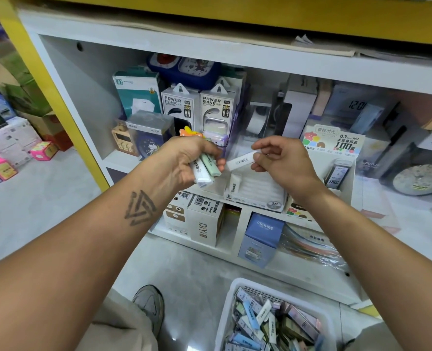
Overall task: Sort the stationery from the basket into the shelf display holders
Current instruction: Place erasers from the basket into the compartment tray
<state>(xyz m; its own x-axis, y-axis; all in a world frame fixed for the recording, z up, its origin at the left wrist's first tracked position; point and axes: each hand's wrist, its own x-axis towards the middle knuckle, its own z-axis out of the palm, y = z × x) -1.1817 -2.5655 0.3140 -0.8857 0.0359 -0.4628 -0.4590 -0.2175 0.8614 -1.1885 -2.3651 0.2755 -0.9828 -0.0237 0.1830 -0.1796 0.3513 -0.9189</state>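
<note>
Head view: the right hand (284,163) pinches a white box (241,160) just above the holder (255,191). The left hand (192,160) grips a bunch (206,169) just left of it. The basket (237,300) sits well below. Likely risk: the crowded left grip sheds a box.

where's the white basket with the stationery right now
The white plastic basket sits on the floor at bottom centre-right of the head view, below the white shelf, beside the grey shoe.

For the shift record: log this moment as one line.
left hand: grips white and green cases | right hand: pinches white case over 2B holder | basket: many cases left
</note>
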